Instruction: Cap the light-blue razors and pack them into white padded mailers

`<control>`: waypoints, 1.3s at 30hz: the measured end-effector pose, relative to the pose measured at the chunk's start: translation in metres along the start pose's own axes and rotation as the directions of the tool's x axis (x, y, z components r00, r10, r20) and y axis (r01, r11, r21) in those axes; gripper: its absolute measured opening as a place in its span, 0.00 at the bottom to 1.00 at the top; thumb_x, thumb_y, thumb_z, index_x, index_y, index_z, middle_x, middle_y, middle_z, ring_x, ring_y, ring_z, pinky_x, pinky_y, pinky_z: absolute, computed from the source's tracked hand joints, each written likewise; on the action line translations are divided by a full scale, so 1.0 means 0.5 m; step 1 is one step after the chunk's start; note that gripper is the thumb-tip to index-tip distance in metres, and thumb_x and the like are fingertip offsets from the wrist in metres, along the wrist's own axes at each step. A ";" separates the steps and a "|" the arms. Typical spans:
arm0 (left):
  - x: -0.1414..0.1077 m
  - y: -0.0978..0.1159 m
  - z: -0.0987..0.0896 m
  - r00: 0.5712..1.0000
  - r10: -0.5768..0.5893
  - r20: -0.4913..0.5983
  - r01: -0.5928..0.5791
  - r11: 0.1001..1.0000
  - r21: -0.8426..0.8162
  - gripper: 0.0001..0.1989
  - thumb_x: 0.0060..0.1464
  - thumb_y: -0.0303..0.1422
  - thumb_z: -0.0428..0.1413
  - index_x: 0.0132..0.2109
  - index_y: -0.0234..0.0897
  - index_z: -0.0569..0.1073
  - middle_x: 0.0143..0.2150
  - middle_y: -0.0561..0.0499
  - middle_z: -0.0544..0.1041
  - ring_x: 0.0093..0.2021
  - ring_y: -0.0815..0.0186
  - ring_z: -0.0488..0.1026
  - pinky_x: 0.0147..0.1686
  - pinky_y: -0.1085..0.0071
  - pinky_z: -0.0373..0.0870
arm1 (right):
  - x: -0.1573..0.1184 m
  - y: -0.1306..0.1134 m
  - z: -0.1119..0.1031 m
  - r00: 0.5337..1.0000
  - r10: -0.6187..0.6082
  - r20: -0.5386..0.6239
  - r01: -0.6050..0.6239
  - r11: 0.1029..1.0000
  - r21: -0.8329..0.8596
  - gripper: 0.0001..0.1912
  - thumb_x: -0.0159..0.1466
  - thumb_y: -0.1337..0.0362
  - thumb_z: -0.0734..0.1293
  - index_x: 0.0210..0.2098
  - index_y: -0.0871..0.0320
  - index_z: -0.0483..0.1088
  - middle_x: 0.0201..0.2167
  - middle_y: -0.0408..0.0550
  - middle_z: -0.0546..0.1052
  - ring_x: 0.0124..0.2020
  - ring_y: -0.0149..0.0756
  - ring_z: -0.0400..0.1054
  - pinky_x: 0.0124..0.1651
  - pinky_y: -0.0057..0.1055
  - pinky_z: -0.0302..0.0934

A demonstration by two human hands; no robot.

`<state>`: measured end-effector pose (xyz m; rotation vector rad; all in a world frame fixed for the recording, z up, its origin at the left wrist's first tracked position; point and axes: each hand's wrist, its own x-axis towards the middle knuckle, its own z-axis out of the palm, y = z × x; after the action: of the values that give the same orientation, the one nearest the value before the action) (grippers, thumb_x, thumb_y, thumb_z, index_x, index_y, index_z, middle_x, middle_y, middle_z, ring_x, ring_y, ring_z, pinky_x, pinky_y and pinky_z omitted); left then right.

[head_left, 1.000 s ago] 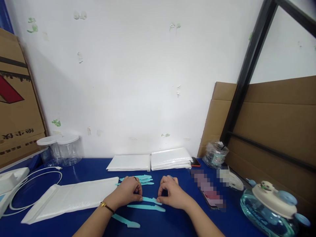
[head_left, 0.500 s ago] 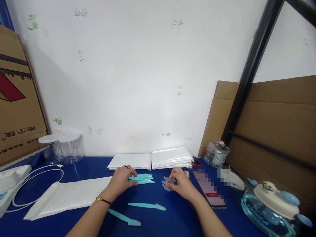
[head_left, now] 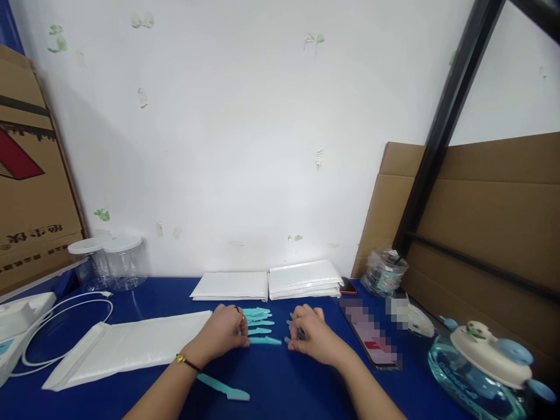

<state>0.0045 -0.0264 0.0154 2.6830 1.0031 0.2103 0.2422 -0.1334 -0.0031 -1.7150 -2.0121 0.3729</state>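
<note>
My left hand [head_left: 224,333] is closed, with thumb and fingertips pinching the handle end of a teal eyebrow razor [head_left: 266,340], whose blade end points right. Just beyond it, several more teal eyebrow razors [head_left: 259,315] lie in a row, partly covered by that hand. Another razor [head_left: 225,387] rests nearer, below my left wrist. Across a small gap, my right hand [head_left: 314,331] has its fingers curled and pinched on a small clear cap [head_left: 287,340]. Other clear caps are mostly hidden under those fingers.
A white padded mailer [head_left: 131,347] lies at left near a white cable [head_left: 32,344]. Two stacks of white mailers [head_left: 231,286] stand against the wall. A phone [head_left: 371,338], a teal bottle [head_left: 481,373] and a bagged jar [head_left: 385,273] are at right; clear jars [head_left: 125,265] stand back left.
My left hand has come nearer, and the razor that lay in front has been brought up to the row. My right hand has shifted slightly left and nearer.
</note>
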 end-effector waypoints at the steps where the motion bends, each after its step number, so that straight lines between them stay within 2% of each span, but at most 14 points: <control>1: 0.002 -0.012 -0.004 0.999 -0.032 -0.039 0.033 0.999 0.014 0.07 0.43 0.40 0.60 0.28 0.43 0.77 0.30 0.54 0.74 0.35 0.64 0.69 0.35 0.71 0.57 | 0.001 0.009 -0.007 0.998 0.041 -0.041 -0.042 0.999 -0.014 0.08 0.52 0.61 0.73 0.23 0.55 0.71 0.35 0.40 0.71 0.43 0.37 0.62 0.48 0.36 0.47; 3: 0.002 -0.032 -0.014 0.991 -0.091 -0.097 0.092 0.996 0.014 0.11 0.39 0.41 0.62 0.32 0.43 0.77 0.31 0.54 0.74 0.34 0.64 0.69 0.34 0.72 0.57 | 0.003 0.027 -0.017 0.986 0.118 -0.118 -0.123 0.992 -0.031 0.07 0.52 0.60 0.72 0.24 0.54 0.71 0.35 0.41 0.71 0.42 0.38 0.62 0.46 0.36 0.47; 5: -0.007 -0.043 -0.023 0.991 -0.102 -0.084 0.101 0.995 -0.017 0.17 0.33 0.43 0.64 0.34 0.43 0.77 0.33 0.54 0.73 0.34 0.65 0.69 0.31 0.73 0.58 | 0.004 0.038 -0.022 0.971 0.165 -0.174 -0.174 0.984 -0.033 0.06 0.52 0.60 0.72 0.25 0.54 0.72 0.35 0.42 0.71 0.42 0.39 0.63 0.45 0.37 0.47; 8: -0.030 -0.042 -0.032 0.991 -0.054 0.123 0.061 0.997 -0.056 0.20 0.26 0.43 0.66 0.32 0.45 0.78 0.33 0.56 0.74 0.30 0.67 0.69 0.26 0.75 0.57 | 0.005 0.036 -0.019 0.963 0.178 -0.202 -0.185 0.983 -0.018 0.05 0.55 0.63 0.69 0.25 0.55 0.71 0.34 0.42 0.71 0.42 0.38 0.63 0.46 0.36 0.47; 10: -0.046 -0.031 -0.032 0.953 -0.051 0.297 0.070 0.996 -0.052 0.18 0.24 0.42 0.66 0.30 0.45 0.79 0.28 0.57 0.74 0.25 0.68 0.67 0.21 0.75 0.55 | 0.004 0.024 -0.015 0.969 0.157 -0.189 -0.160 0.987 -0.002 0.05 0.56 0.64 0.68 0.24 0.56 0.71 0.34 0.42 0.71 0.41 0.37 0.64 0.46 0.36 0.47; 13: -0.058 -0.005 -0.025 0.914 -0.042 0.404 0.072 0.996 -0.061 0.12 0.28 0.38 0.65 0.27 0.44 0.80 0.21 0.58 0.73 0.21 0.70 0.65 0.20 0.75 0.54 | 0.000 -0.001 -0.011 0.982 0.119 -0.148 -0.115 0.993 0.034 0.05 0.57 0.63 0.68 0.26 0.55 0.72 0.36 0.43 0.71 0.41 0.37 0.64 0.47 0.36 0.48; 17: -0.054 0.034 -0.018 0.940 -0.001 0.342 0.037 0.994 -0.099 0.06 0.35 0.33 0.62 0.27 0.43 0.79 0.21 0.58 0.74 0.22 0.71 0.66 0.21 0.76 0.55 | -0.008 -0.034 -0.003 0.999 0.030 -0.023 -0.028 0.996 0.090 0.07 0.58 0.58 0.68 0.27 0.54 0.73 0.35 0.42 0.71 0.42 0.36 0.64 0.51 0.37 0.47; 20: -0.047 0.047 -0.016 0.981 0.037 0.190 -0.016 0.994 -0.108 0.03 0.40 0.34 0.60 0.27 0.43 0.78 0.25 0.57 0.74 0.26 0.70 0.67 0.24 0.76 0.57 | -0.009 -0.048 0.014 0.996 -0.064 0.056 0.058 0.994 0.088 0.08 0.54 0.56 0.71 0.29 0.53 0.73 0.32 0.39 0.71 0.39 0.34 0.64 0.56 0.41 0.41; 23: -0.044 0.041 -0.013 0.995 0.049 0.084 -0.041 0.995 -0.094 0.07 0.40 0.38 0.61 0.29 0.44 0.77 0.28 0.57 0.74 0.30 0.68 0.68 0.28 0.76 0.57 | -0.006 -0.054 0.034 0.993 -0.093 0.066 0.090 0.995 0.052 0.13 0.49 0.57 0.75 0.33 0.52 0.73 0.33 0.39 0.70 0.38 0.34 0.64 0.53 0.39 0.43; 26: -0.045 0.031 -0.008 0.995 0.014 0.103 -0.006 0.997 -0.082 0.09 0.35 0.38 0.63 0.30 0.43 0.77 0.29 0.57 0.74 0.30 0.68 0.68 0.26 0.76 0.56 | -0.003 -0.057 0.045 0.992 -0.117 0.051 0.116 0.993 0.017 0.11 0.52 0.60 0.73 0.33 0.53 0.72 0.33 0.39 0.70 0.38 0.33 0.63 0.51 0.37 0.44; 30: -0.046 0.035 -0.003 0.983 0.047 0.175 -0.028 0.994 -0.106 0.04 0.40 0.32 0.57 0.28 0.41 0.76 0.25 0.57 0.73 0.25 0.71 0.66 0.22 0.76 0.53 | -0.001 -0.060 0.043 0.980 -0.199 0.029 0.200 0.979 -0.035 0.04 0.56 0.63 0.70 0.31 0.54 0.71 0.32 0.40 0.71 0.38 0.33 0.63 0.50 0.36 0.44; 33: -0.043 0.043 0.001 0.990 0.075 0.116 -0.069 0.996 -0.050 0.06 0.40 0.28 0.52 0.26 0.40 0.74 0.24 0.56 0.73 0.24 0.70 0.65 0.23 0.75 0.54 | 0.001 -0.061 0.041 0.966 -0.258 0.027 0.260 0.961 -0.097 0.02 0.58 0.65 0.66 0.30 0.56 0.71 0.31 0.41 0.71 0.37 0.33 0.63 0.48 0.34 0.45; 36: -0.038 0.044 0.007 0.992 0.115 0.055 -0.114 0.993 -0.009 0.08 0.41 0.25 0.49 0.24 0.38 0.72 0.24 0.55 0.73 0.25 0.69 0.65 0.25 0.75 0.56 | 0.002 -0.062 0.040 0.960 -0.277 0.030 0.278 0.950 -0.140 0.05 0.59 0.69 0.63 0.28 0.56 0.70 0.29 0.41 0.71 0.35 0.31 0.63 0.46 0.33 0.45; 39: -0.034 0.039 0.013 0.990 0.140 0.020 -0.140 0.990 -0.023 0.07 0.43 0.26 0.49 0.27 0.38 0.71 0.27 0.54 0.73 0.28 0.69 0.66 0.28 0.75 0.57 | -0.001 -0.065 0.039 0.966 -0.256 0.030 0.258 0.961 -0.100 0.04 0.60 0.65 0.64 0.30 0.55 0.71 0.30 0.41 0.72 0.36 0.32 0.64 0.48 0.34 0.45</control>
<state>0.0053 -0.0532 0.0143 2.7322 0.8022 0.2180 0.2047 -0.1381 -0.0041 -1.4853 -2.2666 0.1984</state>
